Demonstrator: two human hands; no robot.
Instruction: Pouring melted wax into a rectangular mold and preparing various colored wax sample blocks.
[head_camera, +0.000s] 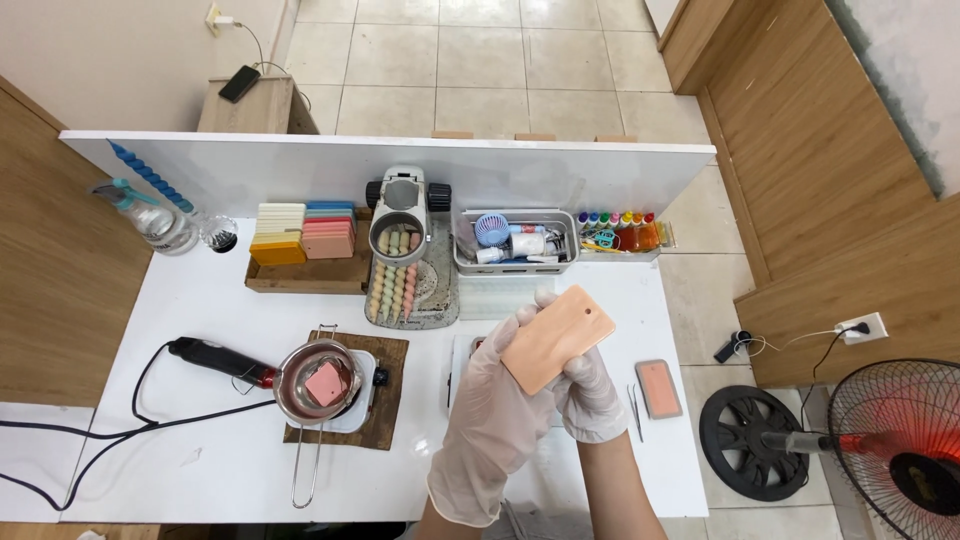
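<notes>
While I look down from the head camera, my left hand (490, 415) and right hand (590, 392), both in pale gloves, hold a peach-coloured rectangular slab (556, 338) up above the white tabletop (200, 300), tilted, with a small hole near its upper corner. My left grip wraps its lower left edge with the fingers closed on it; my right grip supports it from beneath on the right side, also closed on it. To the left sits a small metal pot (318, 385) with a pink block inside, on a dark wooden board (390, 395), just beside a black-handled tool (215, 358) with a cord. A small pink tray (658, 387) lies to the right, near thin tweezers (634, 410). Further back stand stacked coloured blocks (305, 232) and a clear bin (515, 240).
</notes>
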